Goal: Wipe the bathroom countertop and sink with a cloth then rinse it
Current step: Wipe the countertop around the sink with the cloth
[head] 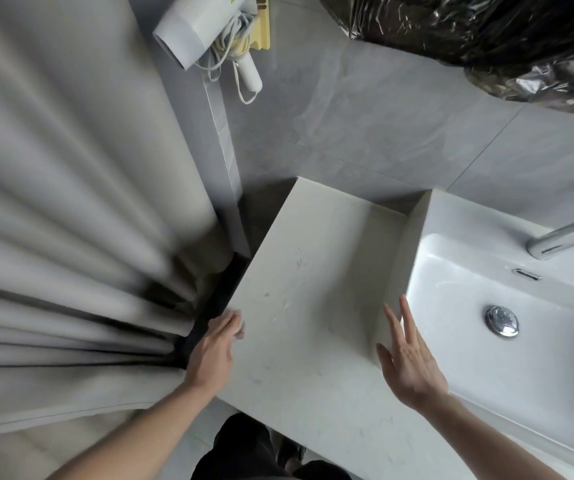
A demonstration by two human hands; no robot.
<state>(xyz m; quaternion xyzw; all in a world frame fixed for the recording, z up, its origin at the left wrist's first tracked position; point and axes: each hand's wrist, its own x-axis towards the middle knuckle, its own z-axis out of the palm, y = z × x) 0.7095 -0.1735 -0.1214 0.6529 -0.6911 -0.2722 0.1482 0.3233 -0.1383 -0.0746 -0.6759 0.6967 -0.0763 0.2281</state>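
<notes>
Around one white sink: one chrome faucet behind it, one drain stopper inside it, one countertop beside it, two hands above that, one hair dryer and one curtain beyond.

We see faucet cut by right edge, base out of frame. Dark plastic bag cropped at top and right. Left hand fingertips blurred; curtain folds smeared.
</notes>
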